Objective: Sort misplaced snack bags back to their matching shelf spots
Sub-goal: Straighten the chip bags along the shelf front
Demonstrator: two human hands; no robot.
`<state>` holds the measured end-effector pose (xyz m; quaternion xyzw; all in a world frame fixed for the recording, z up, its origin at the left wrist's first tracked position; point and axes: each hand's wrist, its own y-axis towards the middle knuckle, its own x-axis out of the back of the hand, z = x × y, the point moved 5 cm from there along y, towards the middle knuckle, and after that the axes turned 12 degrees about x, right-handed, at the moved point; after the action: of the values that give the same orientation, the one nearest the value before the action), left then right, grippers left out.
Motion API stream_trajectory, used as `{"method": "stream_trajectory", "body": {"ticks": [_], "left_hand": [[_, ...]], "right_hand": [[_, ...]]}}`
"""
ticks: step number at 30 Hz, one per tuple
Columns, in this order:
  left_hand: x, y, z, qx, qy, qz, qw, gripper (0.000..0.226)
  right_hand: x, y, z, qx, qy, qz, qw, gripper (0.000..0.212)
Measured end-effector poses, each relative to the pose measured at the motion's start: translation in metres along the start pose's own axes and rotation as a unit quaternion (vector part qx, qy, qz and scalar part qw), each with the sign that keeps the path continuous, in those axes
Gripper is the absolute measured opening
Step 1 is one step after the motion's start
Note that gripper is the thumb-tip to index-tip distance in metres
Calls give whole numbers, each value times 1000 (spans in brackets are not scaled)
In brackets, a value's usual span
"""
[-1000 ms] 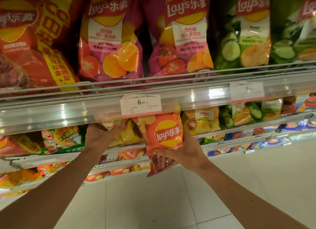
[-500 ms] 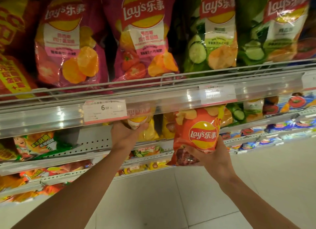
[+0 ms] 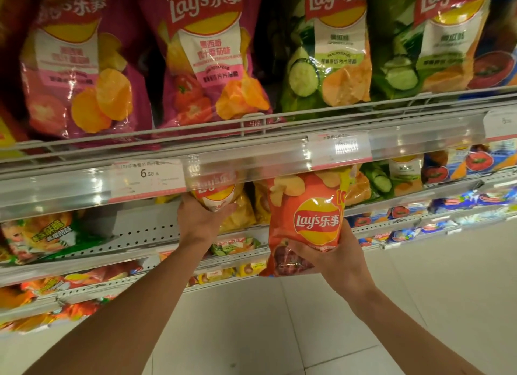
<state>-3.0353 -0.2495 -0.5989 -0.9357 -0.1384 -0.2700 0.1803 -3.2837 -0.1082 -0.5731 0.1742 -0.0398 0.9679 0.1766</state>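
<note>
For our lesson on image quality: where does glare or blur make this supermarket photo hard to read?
Head view: glare streaks whiten the clear price rail and wash out the right price label; the top-left pink bag is blurred; the orange bag in the right hand reads sharply.

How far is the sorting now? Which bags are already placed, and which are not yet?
Done: nothing can be confirmed as re-sorted; the top shelf rail shows tidy pink and green rows. In hand: the right hand holds an orange-red Lay's bag off the shelf; the left hand grips a yellow bag on the shelf below. Left: the orange-red bag matches none of its neighbours, so it probably needs its own spot.
</note>
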Motion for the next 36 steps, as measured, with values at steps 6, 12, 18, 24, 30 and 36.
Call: {"method": "stream_trajectory", "body": {"ticks": [6, 12, 18, 24, 30, 36], "left_hand": [[5, 1, 5, 29, 10, 63, 998, 105], [28, 12, 23, 36, 8, 142, 989, 98], [65, 18, 43, -38, 54, 208, 976, 84], [164, 5, 99, -267, 275, -6, 923, 44], [220, 15, 152, -266, 440, -9, 858, 68], [223, 18, 159, -264, 435, -10, 861, 70]], "right_hand": [[-34, -15, 11, 5, 2, 12, 1000, 100], [-76, -31, 34, 11, -9, 21, 1000, 100], [-122, -55, 59, 7, -15, 10, 1000, 95], [-195, -74, 86, -6, -24, 34, 999, 92], [-267, -46, 115, 26, -104, 29, 994, 96], [-299, 1, 117, 73, -211, -17, 975, 98]]}}
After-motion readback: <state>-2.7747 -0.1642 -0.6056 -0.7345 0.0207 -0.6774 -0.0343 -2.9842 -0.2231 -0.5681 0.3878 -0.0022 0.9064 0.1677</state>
